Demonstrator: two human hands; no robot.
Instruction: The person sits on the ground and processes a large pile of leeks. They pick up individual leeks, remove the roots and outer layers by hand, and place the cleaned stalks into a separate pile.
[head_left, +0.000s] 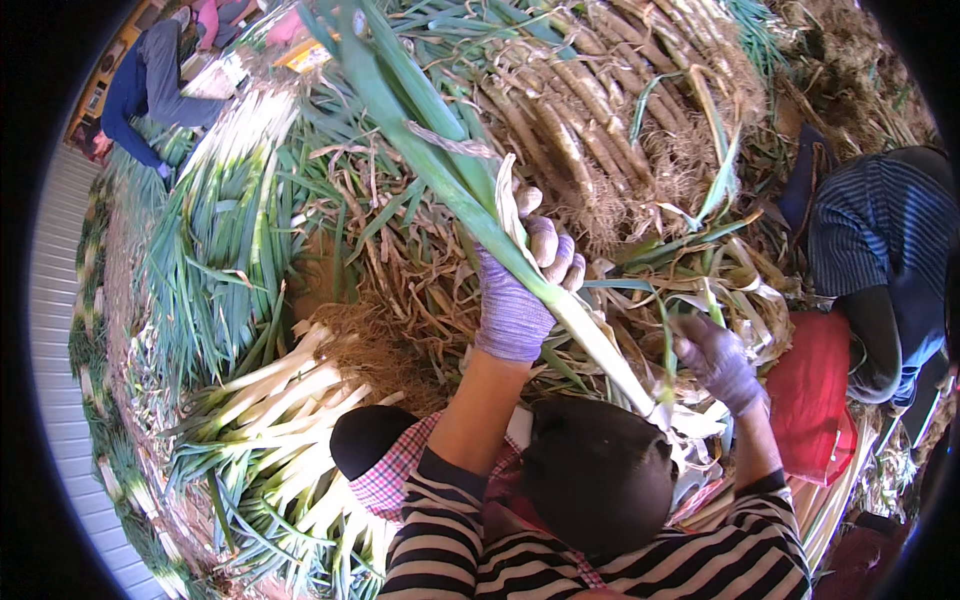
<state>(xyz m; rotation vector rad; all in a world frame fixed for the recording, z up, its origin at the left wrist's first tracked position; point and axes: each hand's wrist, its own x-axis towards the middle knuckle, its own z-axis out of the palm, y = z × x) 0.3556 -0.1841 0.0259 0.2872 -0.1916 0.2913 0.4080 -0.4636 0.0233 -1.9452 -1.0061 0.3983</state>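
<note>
My left hand (529, 281), in a purple knit glove, is closed around a long green onion (457, 195). The onion slants across the view, with green leaves at upper left and its pale stem reaching down to the right, above my dark-covered knee. A dry, pale leaf (510, 202) hangs along the stem beside my fingers. My right hand (712, 364), also gloved and blurred, is to the right of the stem. A thin green leaf strip (667, 341) runs by its fingertips; whether they pinch it is unclear. Peeled dry leaves (750, 300) lie behind that hand.
Unpeeled, rooty onions (585, 135) are heaped ahead. Cleaned white-stemmed onions (292, 420) lie at my left, with a leafy pile (225, 240) beyond. A red cushion-like item (806, 397) is at right, beside a person in striped clothing (870, 225). Another person (157, 82) bends at upper left.
</note>
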